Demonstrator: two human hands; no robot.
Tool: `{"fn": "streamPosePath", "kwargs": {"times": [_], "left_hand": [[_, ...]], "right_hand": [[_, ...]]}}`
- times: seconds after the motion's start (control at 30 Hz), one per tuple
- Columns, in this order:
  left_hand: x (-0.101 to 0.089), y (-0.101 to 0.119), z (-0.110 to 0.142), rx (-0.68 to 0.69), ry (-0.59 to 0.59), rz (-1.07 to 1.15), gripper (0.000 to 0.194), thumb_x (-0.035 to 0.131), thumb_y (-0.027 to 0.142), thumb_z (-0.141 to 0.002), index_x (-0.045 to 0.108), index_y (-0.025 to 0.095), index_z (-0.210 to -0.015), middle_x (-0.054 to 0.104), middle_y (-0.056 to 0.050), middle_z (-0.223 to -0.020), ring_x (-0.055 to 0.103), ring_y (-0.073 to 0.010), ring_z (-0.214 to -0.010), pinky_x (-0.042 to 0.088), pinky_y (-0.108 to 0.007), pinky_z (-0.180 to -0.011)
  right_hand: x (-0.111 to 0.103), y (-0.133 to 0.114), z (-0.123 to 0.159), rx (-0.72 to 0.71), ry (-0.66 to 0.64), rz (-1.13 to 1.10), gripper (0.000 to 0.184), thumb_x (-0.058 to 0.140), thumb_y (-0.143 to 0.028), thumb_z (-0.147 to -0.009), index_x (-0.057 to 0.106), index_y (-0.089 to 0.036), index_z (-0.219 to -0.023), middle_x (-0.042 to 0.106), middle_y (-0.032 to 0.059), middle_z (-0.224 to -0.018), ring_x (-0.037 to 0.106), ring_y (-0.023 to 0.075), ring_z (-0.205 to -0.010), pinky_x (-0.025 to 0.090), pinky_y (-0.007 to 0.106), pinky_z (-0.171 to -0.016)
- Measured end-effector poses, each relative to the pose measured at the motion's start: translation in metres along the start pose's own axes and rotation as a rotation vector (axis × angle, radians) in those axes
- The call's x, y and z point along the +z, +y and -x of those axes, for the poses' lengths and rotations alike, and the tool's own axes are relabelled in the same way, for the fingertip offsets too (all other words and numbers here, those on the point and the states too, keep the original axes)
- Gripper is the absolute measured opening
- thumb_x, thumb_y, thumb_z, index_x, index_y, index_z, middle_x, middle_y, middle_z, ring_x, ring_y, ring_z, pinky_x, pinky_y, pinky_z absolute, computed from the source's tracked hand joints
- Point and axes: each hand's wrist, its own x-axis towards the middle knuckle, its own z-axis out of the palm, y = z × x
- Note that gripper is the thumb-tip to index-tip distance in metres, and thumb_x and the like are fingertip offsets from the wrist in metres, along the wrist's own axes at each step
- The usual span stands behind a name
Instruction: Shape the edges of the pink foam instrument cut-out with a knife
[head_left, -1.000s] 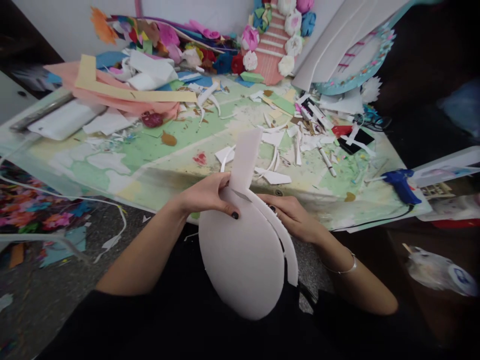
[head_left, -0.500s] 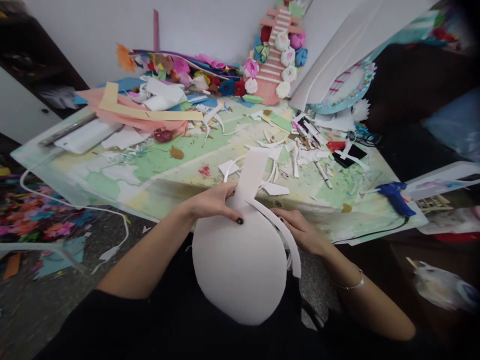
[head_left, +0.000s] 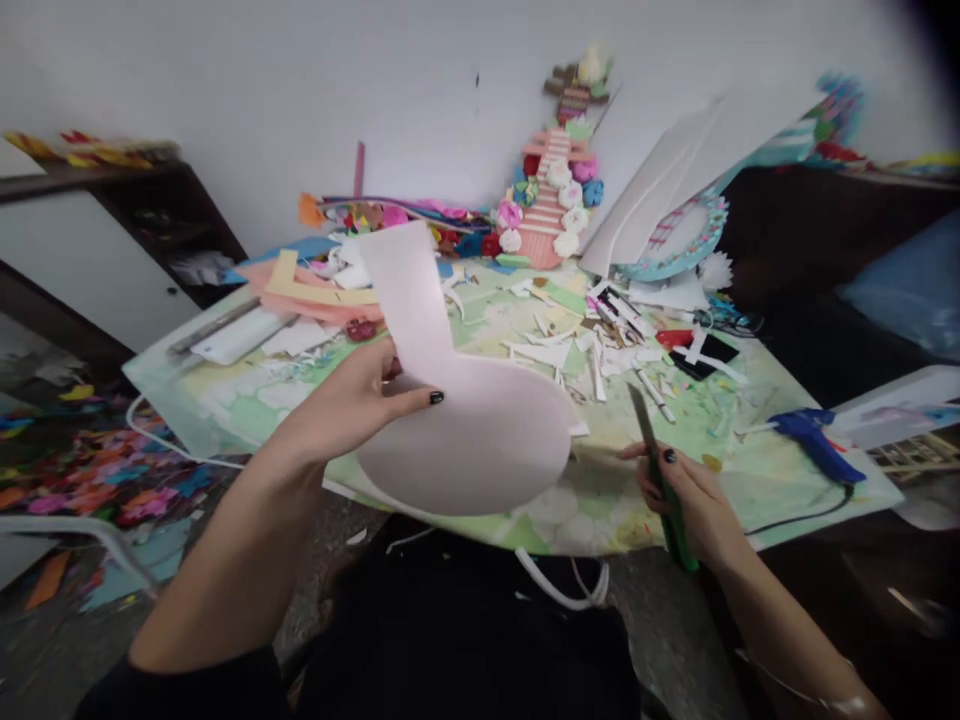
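My left hand is closed on a white foam-like sheet, its thumb on top and its fingers hidden underneath. The sheet has a wide rounded body with a straight strip rising from it, and is held over the table's front edge. To its right, my right hand grips a green-handled craft knife whose grey blade points up and away. That hand is apart from the sheet. A curved white offcut lies low, over my dark clothing.
White scraps and pens litter the green-and-white table. A blue glue gun sits at the right with its cord. Behind stand a flower-trimmed pink staircase craft and a leaning white sheet. Colourful paper pieces cover the floor at left.
My left hand has lifted the white sheet up and left, tilting it. My right hand has moved right, away from it, and now shows the knife. The curved strip has come off the sheet.
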Motion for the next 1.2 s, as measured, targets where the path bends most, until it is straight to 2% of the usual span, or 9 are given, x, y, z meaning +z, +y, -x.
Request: {"fn": "streamPosePath", "kwargs": {"times": [0.13,0.27,0.43,0.7,0.87,0.93,1.03,1.07,1.2], "left_hand": [[-0.018,0.029,-0.003,0.057,0.469,-0.215,0.027,0.070,0.042,-0.070,0.056,0.020,-0.077,0.060,-0.003,-0.072,0.056,-0.0191,-0.070,0.045,-0.031,-0.062],[-0.004,0.033,-0.028,0.345,0.759,-0.418,0.011,0.059,0.030,-0.081,0.060,0.019,-0.082,0.065,-0.006,-0.078,0.059,-0.0221,-0.078,0.047,-0.037,-0.075],[0.043,0.002,-0.042,0.771,0.586,-0.583,0.016,0.049,0.012,-0.086,0.063,0.021,-0.083,0.071,-0.013,-0.106,0.061,-0.0239,-0.098,0.048,-0.041,-0.085],[0.090,-0.034,-0.024,0.895,0.529,-0.499,0.019,0.059,0.010,-0.080,0.066,0.027,-0.086,0.072,-0.007,-0.103,0.061,-0.0226,-0.093,0.048,-0.047,-0.091],[0.112,-0.038,-0.020,0.467,0.954,0.060,0.050,0.071,0.017,-0.066,0.059,0.023,-0.114,0.051,-0.014,-0.134,0.040,-0.0309,-0.129,0.030,-0.053,-0.108],[0.117,-0.034,-0.016,0.228,0.830,0.584,0.053,0.071,0.024,-0.066,0.055,0.023,-0.117,0.049,-0.013,-0.134,0.047,-0.0286,-0.124,0.039,-0.048,-0.102],[0.124,-0.019,-0.015,-0.093,0.317,1.271,0.037,0.067,0.041,-0.072,0.061,0.020,-0.101,0.064,-0.011,-0.111,0.064,-0.0242,-0.096,0.051,-0.044,-0.087],[0.126,-0.012,-0.016,-0.165,0.254,1.383,0.037,0.069,0.042,-0.072,0.062,0.019,-0.100,0.067,-0.010,-0.106,0.065,-0.0239,-0.094,0.052,-0.043,-0.087],[0.135,0.012,-0.028,-0.317,0.403,1.513,0.040,0.076,0.019,-0.068,0.065,0.019,-0.106,0.073,-0.006,-0.100,0.067,-0.0205,-0.097,0.052,-0.032,-0.090]], "right_hand": [[0.010,-0.042,-0.013,-0.099,0.077,-0.131,0.035,0.057,-0.052,-0.084,0.065,-0.018,-0.089,0.041,-0.0020,-0.061,0.033,0.0093,-0.050,0.020,0.022,-0.043],[0.046,-0.082,-0.032,-0.158,-0.109,-0.341,0.041,0.058,-0.056,-0.080,0.065,-0.016,-0.083,0.041,-0.0035,-0.057,0.028,0.0057,-0.044,0.017,0.020,-0.040],[0.099,-0.099,-0.049,-0.136,-0.253,-0.537,0.037,0.068,-0.049,-0.073,0.063,-0.013,-0.082,0.039,-0.0075,-0.052,0.027,0.0028,-0.038,0.017,0.018,-0.038],[0.139,-0.055,-0.049,-0.221,0.089,-0.661,0.036,0.075,-0.029,-0.065,0.040,-0.020,-0.063,0.035,-0.0122,-0.044,0.025,0.0016,-0.035,0.018,0.017,-0.036],[0.132,-0.049,-0.056,-0.307,0.295,-0.673,0.037,0.072,-0.027,-0.068,0.036,-0.021,-0.062,0.032,-0.0132,-0.042,0.025,0.0026,-0.037,0.021,0.018,-0.037],[0.130,-0.048,-0.057,-0.321,0.320,-0.652,0.036,0.072,-0.027,-0.069,0.037,-0.021,-0.061,0.032,-0.0128,-0.042,0.026,0.0031,-0.037,0.021,0.018,-0.038],[0.133,-0.046,-0.056,-0.329,0.304,-0.545,0.036,0.072,-0.031,-0.072,0.039,-0.021,-0.062,0.033,-0.0116,-0.044,0.027,0.0039,-0.039,0.022,0.019,-0.038],[0.134,-0.045,-0.055,-0.331,0.286,-0.486,0.035,0.072,-0.033,-0.073,0.040,-0.021,-0.062,0.034,-0.0109,-0.045,0.027,0.0042,-0.040,0.023,0.020,-0.039],[0.134,-0.044,-0.049,-0.381,0.172,-0.222,0.032,0.068,-0.038,-0.079,0.046,-0.019,-0.065,0.041,-0.0070,-0.055,0.035,0.0064,-0.049,0.030,0.021,-0.046]]}}
